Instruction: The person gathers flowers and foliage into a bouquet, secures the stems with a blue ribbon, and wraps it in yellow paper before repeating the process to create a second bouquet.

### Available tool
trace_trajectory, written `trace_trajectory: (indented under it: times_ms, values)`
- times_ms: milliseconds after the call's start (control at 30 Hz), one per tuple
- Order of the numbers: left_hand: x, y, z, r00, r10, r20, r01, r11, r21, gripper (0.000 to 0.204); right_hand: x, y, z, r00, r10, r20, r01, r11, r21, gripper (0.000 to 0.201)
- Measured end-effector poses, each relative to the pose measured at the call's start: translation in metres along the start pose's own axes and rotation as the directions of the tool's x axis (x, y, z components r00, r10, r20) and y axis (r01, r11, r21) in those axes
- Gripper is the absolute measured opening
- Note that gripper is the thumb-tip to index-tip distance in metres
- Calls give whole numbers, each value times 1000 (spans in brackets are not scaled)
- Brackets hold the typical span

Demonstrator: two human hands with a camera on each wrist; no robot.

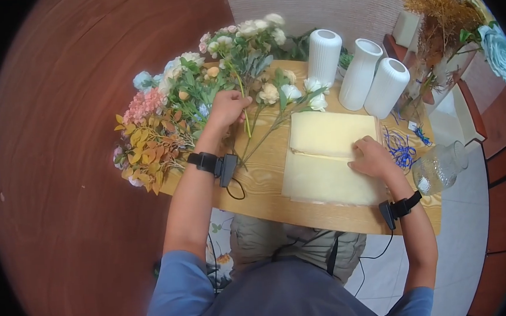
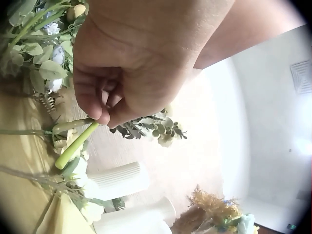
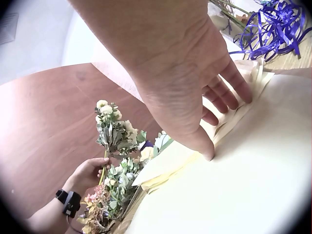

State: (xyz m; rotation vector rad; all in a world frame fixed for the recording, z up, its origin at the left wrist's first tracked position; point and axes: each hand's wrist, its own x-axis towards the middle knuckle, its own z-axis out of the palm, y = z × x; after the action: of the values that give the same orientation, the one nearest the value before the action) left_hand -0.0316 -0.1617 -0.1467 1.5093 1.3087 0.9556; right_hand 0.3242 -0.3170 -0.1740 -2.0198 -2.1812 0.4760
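Note:
My left hand (image 1: 228, 108) pinches the green stem (image 2: 75, 147) of a flower spray between thumb and fingertips, over the left part of the table. The spray's pale blooms (image 3: 116, 127) and grey-green leaves rise beyond that hand in the right wrist view. Spread on the stack of cream wrapping paper (image 1: 331, 182), my right hand (image 1: 375, 158) touches the fold across its middle. Its thumb presses the sheet and the other fingers lie along the folded edge (image 3: 226, 124). Cream and white flowers (image 1: 269, 93) on long stems lie between the two hands.
A heap of mixed flowers (image 1: 146, 136) covers the table's left side. Three white vases (image 1: 323, 56) stand at the back. Blue ribbon (image 1: 401, 147) lies tangled right of the paper, beside a glass jar (image 1: 438, 168) near the table's right edge. Dried flowers (image 1: 440, 21) stand at back right.

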Motion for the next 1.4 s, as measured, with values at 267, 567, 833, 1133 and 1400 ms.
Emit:
trace_trajectory:
  times_ms: [267,567,833,1133,1400]
  values:
    - [5,-47,15,1000,-23,6,20,953,303,29,2,1,0,1000,2,16,-2,1000,-13,42]
    - [5,-57,41,974,-189,122,150,950,273,21,1,-1,0,1000,0,-15,0,1000,-31,42]
    - [-4,-50,49,966,-196,166,123,922,367,35,1,2,2,1000,0,-12,-1,999,-35,43]
    - [3,-70,54,989,-94,110,25,858,512,32,0,-1,-2,1000,10,-1,-10,1000,-18,42]
    - [6,-60,40,992,-90,83,64,958,280,23,2,1,-1,1000,10,3,-10,1000,-8,44]
